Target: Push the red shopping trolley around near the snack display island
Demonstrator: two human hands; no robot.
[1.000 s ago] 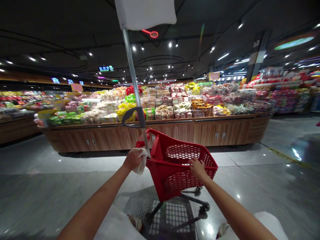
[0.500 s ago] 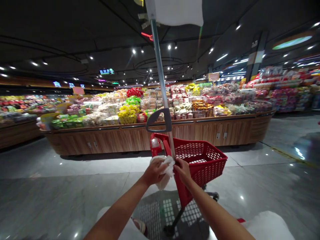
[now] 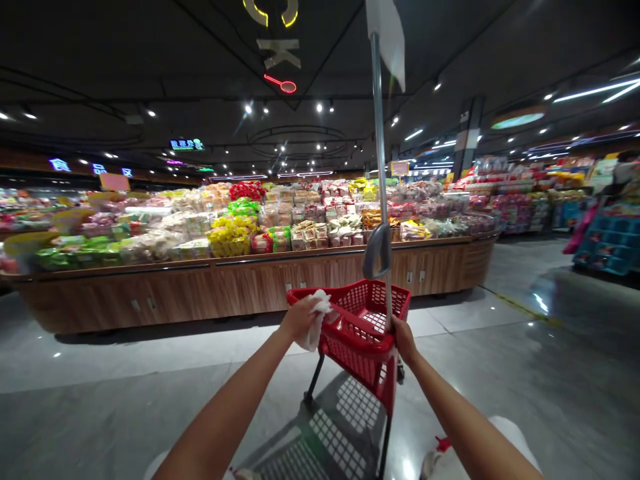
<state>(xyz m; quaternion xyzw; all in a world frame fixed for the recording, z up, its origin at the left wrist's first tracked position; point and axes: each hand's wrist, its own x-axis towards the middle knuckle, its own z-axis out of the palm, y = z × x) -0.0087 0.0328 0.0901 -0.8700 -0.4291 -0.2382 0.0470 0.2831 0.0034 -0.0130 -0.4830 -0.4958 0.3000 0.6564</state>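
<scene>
A small red plastic shopping cart (image 3: 367, 347) stands on the shiny grey floor right in front of me. A tall metal pole (image 3: 380, 167) with a white flag (image 3: 393, 33) rises from its near right corner. My left hand (image 3: 299, 319) is closed on a white cloth (image 3: 318, 320) and presses it against the cart's left rim. My right hand (image 3: 403, 337) grips the cart's near right corner at the foot of the pole. The basket looks empty.
A long wooden display island (image 3: 250, 280) piled with packaged snacks runs across the view behind the cart. More stocked shelves (image 3: 510, 200) stand at the right, with blue crates (image 3: 607, 243) at the far right. Open floor lies to both sides.
The cart has turned, its pole swinging from left of centre to the right. My hands have parted: the left with the cloth is on the left rim, the right at the pole's base.
</scene>
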